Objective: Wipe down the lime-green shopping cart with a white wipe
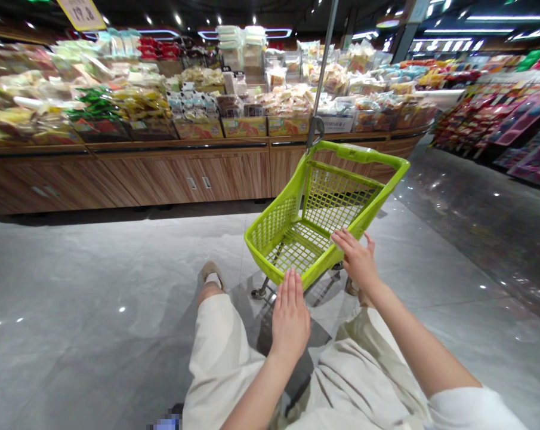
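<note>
A lime-green plastic shopping basket (pixel 368 155) on a wheeled metal frame stands just in front of me, empty, with a grey pole handle (pixel 322 71) rising from its far side. My left hand (pixel 290 313) is stretched out flat, fingers together, fingertips at the basket's near rim. My right hand (pixel 358 258) rests on the near right rim, fingers extended over the edge and holding nothing. My legs in light trousers and one shoe (pixel 212 275) show below.
A long wooden display counter (pixel 162 176) loaded with packaged baked goods runs across the back. Shelves of colourful packets (pixel 511 113) line an aisle at the right. A yellow price sign (pixel 82 13) hangs top left. The floor (pixel 73 298) is glossy grey tile.
</note>
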A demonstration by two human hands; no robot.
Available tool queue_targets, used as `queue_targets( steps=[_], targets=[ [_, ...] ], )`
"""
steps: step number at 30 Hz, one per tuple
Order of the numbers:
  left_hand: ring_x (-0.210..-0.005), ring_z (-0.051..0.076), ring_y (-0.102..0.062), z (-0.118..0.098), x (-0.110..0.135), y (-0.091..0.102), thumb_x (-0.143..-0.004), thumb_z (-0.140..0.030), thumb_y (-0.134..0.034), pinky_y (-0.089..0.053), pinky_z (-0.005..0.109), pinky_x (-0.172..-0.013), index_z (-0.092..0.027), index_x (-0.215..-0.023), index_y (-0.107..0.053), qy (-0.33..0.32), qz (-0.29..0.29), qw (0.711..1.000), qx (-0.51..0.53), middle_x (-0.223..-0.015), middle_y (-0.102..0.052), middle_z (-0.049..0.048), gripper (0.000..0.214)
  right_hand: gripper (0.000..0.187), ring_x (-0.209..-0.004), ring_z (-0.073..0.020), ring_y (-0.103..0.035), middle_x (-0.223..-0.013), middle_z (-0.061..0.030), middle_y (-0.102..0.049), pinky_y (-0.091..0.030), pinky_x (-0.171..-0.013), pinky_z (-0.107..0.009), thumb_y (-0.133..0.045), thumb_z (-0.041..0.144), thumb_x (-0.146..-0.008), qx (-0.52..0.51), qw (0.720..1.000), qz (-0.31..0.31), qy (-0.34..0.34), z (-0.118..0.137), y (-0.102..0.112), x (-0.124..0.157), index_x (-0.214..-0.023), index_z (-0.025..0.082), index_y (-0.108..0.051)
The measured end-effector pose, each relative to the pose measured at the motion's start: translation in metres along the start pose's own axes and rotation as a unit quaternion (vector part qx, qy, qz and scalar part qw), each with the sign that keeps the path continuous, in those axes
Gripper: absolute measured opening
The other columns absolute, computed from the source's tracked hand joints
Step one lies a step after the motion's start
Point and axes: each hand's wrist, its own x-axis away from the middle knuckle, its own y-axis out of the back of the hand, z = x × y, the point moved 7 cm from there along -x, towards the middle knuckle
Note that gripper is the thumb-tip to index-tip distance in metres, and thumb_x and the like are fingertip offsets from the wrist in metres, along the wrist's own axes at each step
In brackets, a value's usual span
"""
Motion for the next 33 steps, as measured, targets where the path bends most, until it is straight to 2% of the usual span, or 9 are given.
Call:
queue_targets(
  steps=[7, 10, 15, 19, 22, 24, 27, 30, 33],
  targets=[
    [-0.149, 0.028, -0.013, 0.001, 0.0, -0.005, -0.083, -0.011, -0.048, -0.031, 0.045, -0.118, -0.002, -0.153, -0.008, 0.009, 0.001, 1.0, -0.001, -0.159, -0.021, 0.0196, 0.08, 0.075, -0.137, -0.0178, -0.043, -0.144, -0.0067, -0.053, -0.01, -0.117, -0.047, -0.039, -0.003, -0.069, -0.078, 0.988, 0.05, 0.12, 0.108, 0.001, 0.05, -0.139, 0.023, -0.047],
    [-0.149, 0.027, -0.014, 0.003, 0.001, -0.006, -0.084, -0.01, -0.046, -0.031, 0.045, -0.118, -0.003, -0.153, -0.008, 0.002, 0.002, 1.0, 0.0, -0.16, -0.022, 0.0183, 0.079, 0.077, -0.136, -0.0182, -0.044, -0.142, -0.0044, -0.055, -0.006, -0.117, -0.05, -0.04, -0.003, -0.069, -0.073, 0.988, 0.056, 0.124, 0.084, 0.002, 0.041, -0.139, 0.027, -0.046],
    [-0.149, 0.026, -0.014, 0.002, 0.001, -0.005, -0.086, -0.012, -0.045, -0.032, 0.045, -0.118, -0.004, -0.153, -0.008, 0.006, -0.005, 1.0, 0.003, -0.16, -0.022, 0.0175, 0.077, 0.07, -0.135, -0.0247, -0.045, -0.136, -0.0046, -0.06, -0.012, -0.114, -0.057, -0.043, -0.002, -0.069, -0.009, 1.0, 0.001, 0.005, 0.004, 0.003, 0.0, -0.132, 0.027, -0.054],
    [-0.148, 0.028, -0.017, -0.001, 0.0, -0.003, -0.085, -0.01, -0.046, -0.034, 0.047, -0.117, -0.005, -0.153, -0.004, 0.024, -0.021, 0.999, 0.01, -0.159, -0.022, 0.0194, 0.08, 0.07, -0.134, -0.0238, -0.047, -0.135, -0.0077, -0.061, -0.015, -0.114, -0.054, -0.042, -0.002, -0.069, -0.015, 1.0, -0.014, 0.004, 0.048, 0.002, 0.017, -0.134, 0.023, -0.053],
    [-0.148, 0.029, -0.019, 0.0, 0.001, -0.002, -0.083, -0.009, -0.046, -0.033, 0.047, -0.117, -0.006, -0.154, -0.002, 0.022, -0.027, 0.999, 0.01, -0.159, -0.023, 0.0195, 0.083, 0.07, -0.135, -0.0205, -0.045, -0.139, -0.0073, -0.057, -0.013, -0.117, -0.049, -0.041, -0.001, -0.071, -0.053, 0.996, 0.009, 0.069, 0.103, 0.0, 0.042, -0.136, 0.023, -0.051],
    [-0.148, 0.028, -0.019, 0.002, 0.002, -0.001, -0.083, -0.009, -0.045, -0.032, 0.047, -0.118, -0.007, -0.154, -0.001, 0.012, -0.024, 1.0, 0.006, -0.159, -0.024, 0.0185, 0.083, 0.07, -0.135, -0.0187, -0.045, -0.14, -0.0061, -0.057, -0.009, -0.118, -0.048, -0.04, -0.001, -0.072, -0.072, 0.991, 0.025, 0.113, 0.114, 0.001, 0.049, -0.136, 0.024, -0.051],
    [-0.148, 0.028, -0.019, 0.004, 0.002, -0.002, -0.083, -0.009, -0.045, -0.033, 0.045, -0.117, -0.007, -0.154, -0.002, 0.0, -0.01, 1.0, 0.007, -0.159, -0.024, 0.0175, 0.083, 0.073, -0.134, -0.0188, -0.047, -0.137, -0.004, -0.06, -0.006, -0.117, -0.051, -0.041, -0.004, -0.069, -0.061, 0.991, 0.035, 0.115, 0.076, 0.001, 0.033, -0.135, 0.027, -0.05],
    [-0.148, 0.028, -0.019, 0.003, 0.001, -0.001, -0.084, -0.011, -0.046, -0.032, 0.044, -0.117, -0.006, -0.154, -0.005, -0.004, -0.004, 1.0, 0.004, -0.159, -0.023, 0.0179, 0.081, 0.074, -0.135, -0.0224, -0.046, -0.137, -0.0044, -0.059, -0.009, -0.115, -0.056, -0.042, -0.004, -0.067, -0.025, 0.999, 0.012, 0.035, 0.02, 0.003, 0.008, -0.134, 0.027, -0.051],
    [-0.148, 0.028, -0.017, -0.001, -0.001, -0.001, -0.084, -0.012, -0.047, -0.031, 0.044, -0.118, -0.004, -0.153, -0.006, 0.005, -0.009, 1.0, -0.005, -0.16, -0.021, 0.0191, 0.081, 0.07, -0.135, -0.0243, -0.046, -0.139, -0.0082, -0.057, -0.013, -0.114, -0.057, -0.042, -0.003, -0.069, -0.006, 1.0, -0.013, -0.021, 0.016, 0.003, 0.005, -0.134, 0.023, -0.051]
  ],
)
